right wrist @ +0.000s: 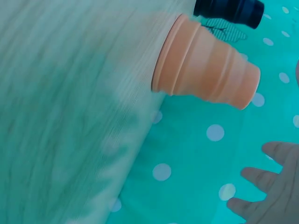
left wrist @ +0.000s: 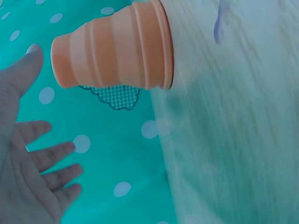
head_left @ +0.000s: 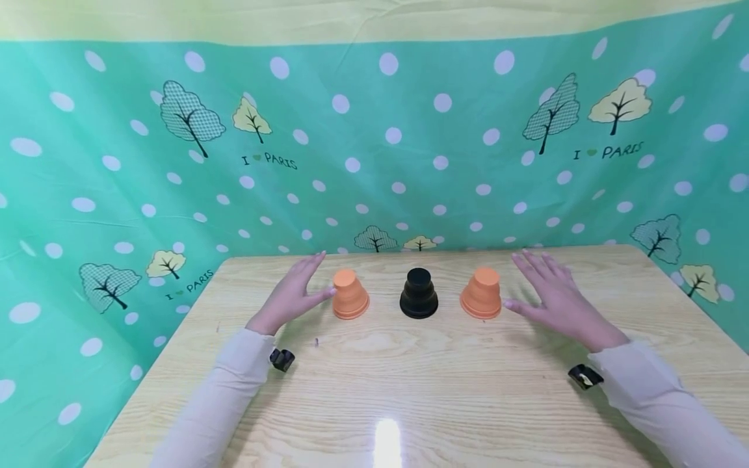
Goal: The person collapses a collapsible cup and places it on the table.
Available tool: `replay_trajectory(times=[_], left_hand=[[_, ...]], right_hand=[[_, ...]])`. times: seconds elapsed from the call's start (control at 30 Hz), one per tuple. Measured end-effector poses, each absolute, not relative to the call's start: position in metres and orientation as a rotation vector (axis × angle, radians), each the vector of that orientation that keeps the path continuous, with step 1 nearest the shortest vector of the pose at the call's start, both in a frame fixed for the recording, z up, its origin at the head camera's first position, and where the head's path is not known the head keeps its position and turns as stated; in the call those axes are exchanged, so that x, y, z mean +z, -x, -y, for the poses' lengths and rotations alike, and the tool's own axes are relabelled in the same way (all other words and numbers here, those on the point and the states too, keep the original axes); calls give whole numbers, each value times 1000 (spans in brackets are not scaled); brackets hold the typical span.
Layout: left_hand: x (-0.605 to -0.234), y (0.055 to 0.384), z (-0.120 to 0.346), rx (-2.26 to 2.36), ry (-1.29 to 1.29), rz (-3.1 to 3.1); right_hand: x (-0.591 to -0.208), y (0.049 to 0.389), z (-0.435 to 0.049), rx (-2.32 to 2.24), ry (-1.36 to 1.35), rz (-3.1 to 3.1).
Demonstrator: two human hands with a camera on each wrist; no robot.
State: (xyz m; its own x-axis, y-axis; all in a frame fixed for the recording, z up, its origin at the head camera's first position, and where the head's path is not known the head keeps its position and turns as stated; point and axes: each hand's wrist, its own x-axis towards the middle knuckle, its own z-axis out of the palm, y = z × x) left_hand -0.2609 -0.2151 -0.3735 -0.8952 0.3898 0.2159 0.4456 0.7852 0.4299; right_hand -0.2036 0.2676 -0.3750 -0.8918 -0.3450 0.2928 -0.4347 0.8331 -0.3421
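Note:
Three stepped, upside-down cups stand in a row toward the back of the table: an orange cup (head_left: 350, 296) on the left, a black cup (head_left: 418, 294) in the middle and another orange cup (head_left: 482, 294) on the right. My left hand (head_left: 294, 294) is beside the left orange cup, fingers spread and thumb near its side. On the other side, my right hand (head_left: 552, 296) has its fingers extended, the thumb pointing at the right orange cup. In the left wrist view a gap shows between the hand (left wrist: 32, 163) and the orange cup (left wrist: 112, 49). Neither hand holds anything.
The cups stand on a pale wood-grain table (head_left: 374, 377). Behind it hangs a green polka-dot cloth (head_left: 409, 149) with printed trees, close to the table's back edge. A small dark mark (head_left: 316, 342) lies on the tabletop near the left wrist.

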Motion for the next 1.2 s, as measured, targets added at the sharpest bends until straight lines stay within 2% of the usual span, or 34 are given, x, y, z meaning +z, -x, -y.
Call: replay_trajectory(times=[0.8,1.2], left_hand=[[-394,267,194,-1265,552,2769],[-394,264,182,-1664,406,2711]], right_hand=[[-382,192,-247,697,-692,2779],[-381,186,-235,868,-711,2783]])
